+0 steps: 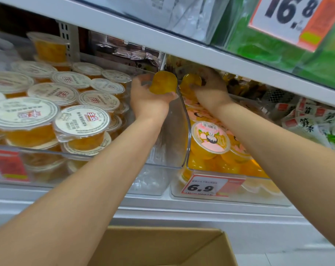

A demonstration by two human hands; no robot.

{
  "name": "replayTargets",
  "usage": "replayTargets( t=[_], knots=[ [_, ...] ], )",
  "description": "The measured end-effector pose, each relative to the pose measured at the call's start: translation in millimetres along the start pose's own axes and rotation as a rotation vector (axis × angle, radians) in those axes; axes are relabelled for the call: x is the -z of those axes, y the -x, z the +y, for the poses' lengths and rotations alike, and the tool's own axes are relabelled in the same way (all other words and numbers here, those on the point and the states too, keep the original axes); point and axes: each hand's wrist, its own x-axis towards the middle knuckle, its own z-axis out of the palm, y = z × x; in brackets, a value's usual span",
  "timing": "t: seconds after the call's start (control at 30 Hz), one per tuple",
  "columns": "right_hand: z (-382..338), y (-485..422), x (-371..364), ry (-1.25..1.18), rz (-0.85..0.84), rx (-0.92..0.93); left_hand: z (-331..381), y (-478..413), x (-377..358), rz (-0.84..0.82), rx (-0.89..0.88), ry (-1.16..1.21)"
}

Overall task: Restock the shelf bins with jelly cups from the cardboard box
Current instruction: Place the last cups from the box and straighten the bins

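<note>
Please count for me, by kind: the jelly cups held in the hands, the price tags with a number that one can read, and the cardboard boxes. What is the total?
Jelly cups held: 2, the left-hand cup and the right-hand cup
Readable price tags: 2, the 16.8 tag and the 6.9 tag
Cardboard box: 1
Total: 5

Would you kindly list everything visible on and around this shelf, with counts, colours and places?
White-lid cups: many, orange, stacked in left bin.
Pink-lid cups: several, orange, right bin.
Bins: two, clear, side by side.
Price tags: three, red-white; two on bin fronts, one top right.
Green packs: upper shelf, right.
Box: one, brown, bottom.
Left hand: holds one orange cup, above left bin.
Right hand: holds another cup, above right bin.
</note>
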Motion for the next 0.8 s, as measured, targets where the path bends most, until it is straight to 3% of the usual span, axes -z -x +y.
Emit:
replayTargets(
  t=[0.2, 0.27, 0.37, 0.57, 0.8],
  knots=[
    [-29, 29, 6, -0.288, -0.141, 0.038, 5, 4, -2, -0.011, -0.054, 0.071],
    [-34, 29, 4, -0.323, -0.117, 0.049, 5, 7, -2, -0.045, -0.086, 0.061],
    [-28, 24, 3, -0.277, -0.050, 0.055, 4, 8, -3, -0.126, -0.044, -0.013],
    [3, 20, 16, -0.125, -0.034, -0.057, -6, 5, -2, -0.232, 0.237, -0.106],
    [9, 27, 21, 0.001, -0.076, -0.075, -5, 4, -3, -0.250, 0.277, -0.104]
  ],
)
